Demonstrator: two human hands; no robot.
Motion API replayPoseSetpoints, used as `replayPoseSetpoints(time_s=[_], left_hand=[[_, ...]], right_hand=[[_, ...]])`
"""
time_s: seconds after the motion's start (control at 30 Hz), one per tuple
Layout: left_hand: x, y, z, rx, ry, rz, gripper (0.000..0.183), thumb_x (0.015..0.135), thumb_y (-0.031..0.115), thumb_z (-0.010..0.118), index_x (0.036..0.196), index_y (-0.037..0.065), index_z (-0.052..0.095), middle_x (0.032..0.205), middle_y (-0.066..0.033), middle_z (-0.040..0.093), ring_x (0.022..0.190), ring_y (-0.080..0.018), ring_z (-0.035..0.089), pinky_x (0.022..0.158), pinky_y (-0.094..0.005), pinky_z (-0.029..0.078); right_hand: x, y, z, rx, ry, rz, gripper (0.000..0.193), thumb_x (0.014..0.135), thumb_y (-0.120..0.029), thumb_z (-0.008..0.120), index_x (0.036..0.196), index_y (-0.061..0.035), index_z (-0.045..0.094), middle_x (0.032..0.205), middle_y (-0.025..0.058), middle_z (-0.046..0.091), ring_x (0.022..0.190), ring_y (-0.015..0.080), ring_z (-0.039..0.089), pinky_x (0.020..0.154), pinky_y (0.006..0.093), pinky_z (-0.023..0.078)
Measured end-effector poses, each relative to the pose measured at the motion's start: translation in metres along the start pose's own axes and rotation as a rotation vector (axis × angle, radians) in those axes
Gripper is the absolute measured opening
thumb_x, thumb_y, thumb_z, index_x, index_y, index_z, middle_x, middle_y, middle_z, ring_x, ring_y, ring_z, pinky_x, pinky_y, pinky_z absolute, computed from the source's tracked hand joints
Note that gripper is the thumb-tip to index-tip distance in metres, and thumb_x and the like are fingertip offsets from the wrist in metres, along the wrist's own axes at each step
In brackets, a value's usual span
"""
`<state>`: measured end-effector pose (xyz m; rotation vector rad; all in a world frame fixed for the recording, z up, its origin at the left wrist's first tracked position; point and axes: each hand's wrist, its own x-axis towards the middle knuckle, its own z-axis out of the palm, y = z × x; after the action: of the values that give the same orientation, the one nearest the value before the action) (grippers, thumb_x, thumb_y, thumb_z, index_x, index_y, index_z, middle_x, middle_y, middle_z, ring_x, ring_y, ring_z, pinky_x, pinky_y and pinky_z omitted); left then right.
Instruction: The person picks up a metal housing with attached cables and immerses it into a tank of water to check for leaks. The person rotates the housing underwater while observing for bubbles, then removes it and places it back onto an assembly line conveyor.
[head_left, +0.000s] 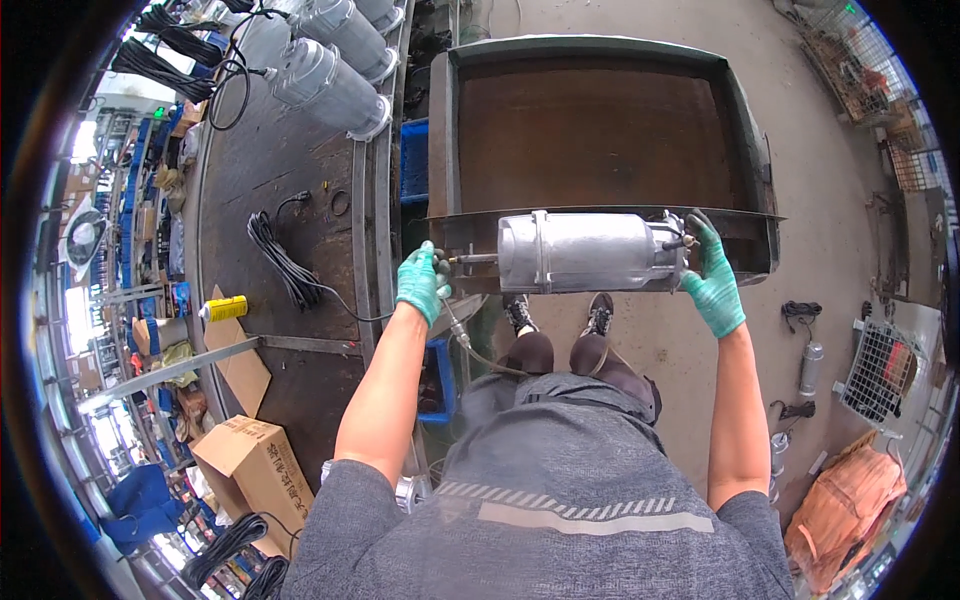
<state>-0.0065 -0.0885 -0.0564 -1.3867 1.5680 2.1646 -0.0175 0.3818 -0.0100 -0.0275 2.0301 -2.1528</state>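
A silver cylindrical electric motor (590,252) lies level in front of me, over the near edge of a metal tray. Its thin shaft (478,259) sticks out to the left. My left hand (422,284), in a green glove, has its fingers closed at the tip of that shaft. At the opposite end, my right hand (714,280), gloved alike, grips the motor's end flange, thumb below and fingers above. Just under my left hand hangs a hose with a metal fitting (460,335).
The big rusty tray (600,130) stands ahead. On the left workbench (290,180) are several silver motors (330,88), a coiled black cable (280,262) and a yellow can (223,308). A cardboard box (255,470) sits near left; an orange sack (845,515) lies at right.
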Motion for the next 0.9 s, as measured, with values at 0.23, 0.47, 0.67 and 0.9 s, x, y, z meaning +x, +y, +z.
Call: replayPoseSetpoints(time_s=[0.23, 0.47, 0.67, 0.9], left_hand=[[0.005, 0.001, -0.001, 0.138, -0.145, -0.102, 0.023, 0.106, 0.034, 0.061, 0.094, 0.014, 0.063, 0.070, -0.0002, 0.060, 0.046, -0.0088, 0.041, 0.040, -0.0255, 0.030], [0.005, 0.011, -0.005, 0.193, -0.263, -0.141, 0.021, 0.106, 0.032, 0.062, 0.100, 0.012, 0.062, 0.072, -0.0009, 0.061, 0.048, -0.0072, 0.045, 0.040, -0.0224, 0.030], [0.007, 0.012, -0.003, 0.237, -0.254, -0.162, 0.021, 0.106, 0.033, 0.062, 0.099, 0.013, 0.062, 0.070, 0.0012, 0.060, 0.045, -0.0060, 0.044, 0.037, -0.0220, 0.031], [0.006, 0.013, 0.004, 0.281, -0.257, -0.183, 0.022, 0.107, 0.034, 0.060, 0.097, 0.015, 0.061, 0.063, 0.0044, 0.051, 0.047, -0.0071, 0.042, 0.042, -0.0244, 0.034]], right_hand=[[0.032, 0.032, 0.024, -0.232, 0.149, -0.127, 0.030, 0.091, -0.005, 0.072, 0.121, -0.0035, 0.071, 0.153, 0.0070, 0.053, 0.129, 0.0185, 0.058, 0.105, 0.0307, 0.050], [0.037, 0.036, 0.036, -0.501, 0.247, -0.106, 0.015, 0.094, -0.001, 0.064, 0.107, -0.0018, 0.070, 0.140, 0.0047, 0.060, 0.105, 0.0140, 0.065, 0.096, 0.0273, 0.052], [0.038, 0.036, 0.036, -0.491, 0.215, -0.103, 0.019, 0.091, 0.002, 0.059, 0.108, -0.0005, 0.068, 0.138, 0.0057, 0.059, 0.104, 0.0135, 0.064, 0.094, 0.0267, 0.052], [0.039, 0.038, 0.035, -0.502, 0.209, -0.104, 0.024, 0.087, 0.005, 0.056, 0.106, -0.0014, 0.069, 0.135, 0.0056, 0.059, 0.107, 0.0150, 0.063, 0.094, 0.0276, 0.052]])
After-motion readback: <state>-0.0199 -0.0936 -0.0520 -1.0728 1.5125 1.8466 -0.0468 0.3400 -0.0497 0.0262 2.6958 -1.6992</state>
